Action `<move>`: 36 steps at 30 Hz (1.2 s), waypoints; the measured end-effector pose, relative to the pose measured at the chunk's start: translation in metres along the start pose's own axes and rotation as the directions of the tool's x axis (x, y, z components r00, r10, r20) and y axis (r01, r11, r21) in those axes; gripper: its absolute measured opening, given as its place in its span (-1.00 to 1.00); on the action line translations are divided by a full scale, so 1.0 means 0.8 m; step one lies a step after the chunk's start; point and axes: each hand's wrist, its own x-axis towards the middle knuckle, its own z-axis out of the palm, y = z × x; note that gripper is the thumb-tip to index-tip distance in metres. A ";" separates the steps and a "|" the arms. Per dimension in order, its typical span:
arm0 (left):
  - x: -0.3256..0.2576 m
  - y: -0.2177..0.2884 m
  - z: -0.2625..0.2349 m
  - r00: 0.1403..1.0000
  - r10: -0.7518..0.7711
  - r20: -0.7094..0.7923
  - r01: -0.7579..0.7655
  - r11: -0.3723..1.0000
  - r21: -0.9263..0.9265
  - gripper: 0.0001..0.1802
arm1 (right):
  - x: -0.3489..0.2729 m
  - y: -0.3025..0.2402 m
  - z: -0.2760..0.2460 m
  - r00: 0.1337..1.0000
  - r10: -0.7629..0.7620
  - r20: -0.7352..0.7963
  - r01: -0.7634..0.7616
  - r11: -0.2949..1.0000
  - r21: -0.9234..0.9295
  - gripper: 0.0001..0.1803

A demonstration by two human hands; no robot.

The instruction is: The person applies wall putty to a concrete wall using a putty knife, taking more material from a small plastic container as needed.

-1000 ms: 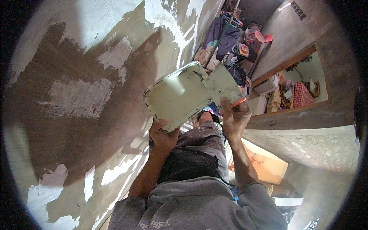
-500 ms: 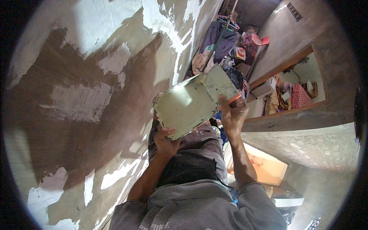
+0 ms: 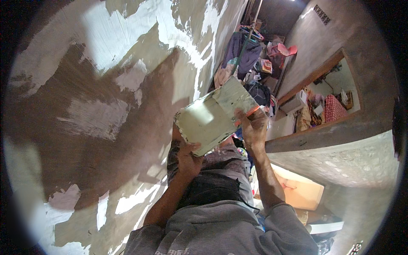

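Note:
My left hand [image 3: 189, 160] grips the lower edge of a pale, putty-smeared rectangular board [image 3: 199, 129], its thumb on the upper face. My right hand [image 3: 254, 129] is closed on a flat, greyish putty scraper [image 3: 238, 97] with an orange strip along the edge by the fingers. The scraper lies against the right end of the board, covering part of it. A bright patch of light falls on the board, and dark crusted residue lines its rim. Both tools are held in front of my legs, beside the wall. The fingers under the board are hidden.
Close on my left rises a wall [image 3: 89, 157] with white putty patches. Ahead, clothes [image 3: 246, 53] hang from a pole amid clutter. At right, a wood-framed wall opening [image 3: 357, 100] holds bags and boxes. An orange-lit panel [image 3: 297, 187] lies below it.
The scraper has slid left over the board, covering more of its right end. My right hand has come slightly left with it; my left hand has shifted slightly right with the board.

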 end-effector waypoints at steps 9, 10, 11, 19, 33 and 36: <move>-0.007 0.001 0.033 1.000 0.011 -0.005 -0.011 1.000 0.010 -0.46 | -0.011 -0.009 -0.003 0.983 0.140 0.114 -0.167 0.948 0.271 -0.81; -0.006 0.000 0.030 1.000 -0.008 0.003 0.008 1.000 -0.010 -0.46 | -0.012 -0.012 -0.006 0.977 0.176 0.123 -0.206 0.929 0.309 -0.80; -0.005 0.000 0.026 0.998 -0.020 0.063 0.025 0.996 -0.082 -0.45 | -0.014 -0.015 -0.008 0.973 0.143 0.180 -0.203 0.901 0.383 -0.78; 0.002 0.038 0.034 0.978 -0.114 0.173 0.144 0.975 -0.167 -0.41 | -0.018 -0.072 -0.017 0.931 0.297 0.213 -0.363 0.821 0.440 -0.75; 0.002 0.090 0.057 0.943 0.045 0.330 0.004 0.989 -0.145 -0.31 | -0.013 -0.111 -0.019 0.968 0.245 0.058 -0.246 0.871 0.426 -0.81; -0.008 0.097 0.064 0.920 0.180 0.348 -0.164 0.984 -0.076 -0.34 | -0.009 -0.121 -0.017 0.965 0.248 0.081 -0.256 0.849 0.463 -0.81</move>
